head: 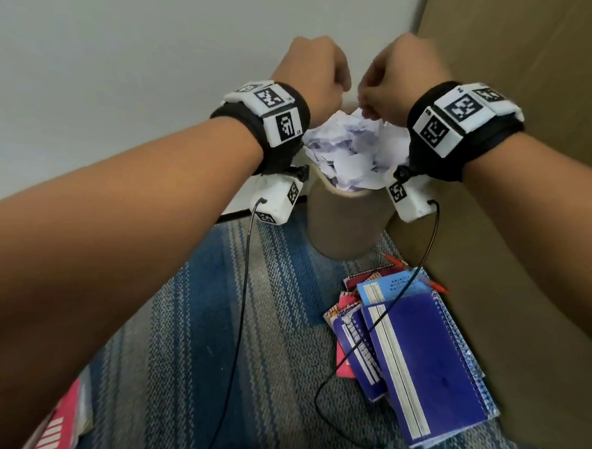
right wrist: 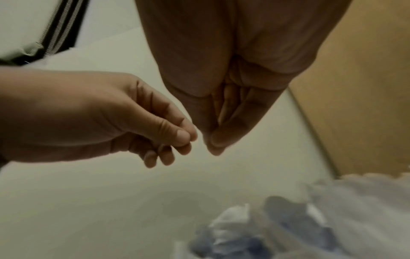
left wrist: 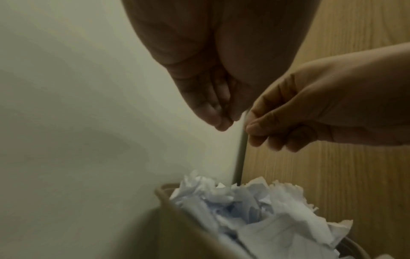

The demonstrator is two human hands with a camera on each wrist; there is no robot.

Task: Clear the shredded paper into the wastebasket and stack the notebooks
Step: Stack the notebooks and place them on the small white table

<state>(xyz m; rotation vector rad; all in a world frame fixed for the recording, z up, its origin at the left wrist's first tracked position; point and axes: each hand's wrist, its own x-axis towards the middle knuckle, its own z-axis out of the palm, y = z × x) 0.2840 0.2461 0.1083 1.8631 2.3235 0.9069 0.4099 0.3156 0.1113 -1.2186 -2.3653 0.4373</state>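
A beige wastebasket (head: 346, 227) stands on the floor in the corner, heaped over its rim with white and blue shredded paper (head: 353, 151). Both hands hover just above the heap, close together. My left hand (head: 343, 86) has its fingers bunched against the thumb, and the right wrist view shows nothing in it. My right hand (head: 366, 104) is curled the same way, thumb against forefinger, with no paper visible in the left wrist view. A loose pile of blue spiral notebooks (head: 418, 351) lies on the carpet at the right, fanned and askew.
A pink notebook (head: 61, 428) lies at the lower left edge. Two red pens (head: 395, 260) rest by the notebook pile. A wooden panel (head: 534, 99) stands on the right and a white wall (head: 125, 61) behind. The floor is striped blue carpet (head: 214, 323).
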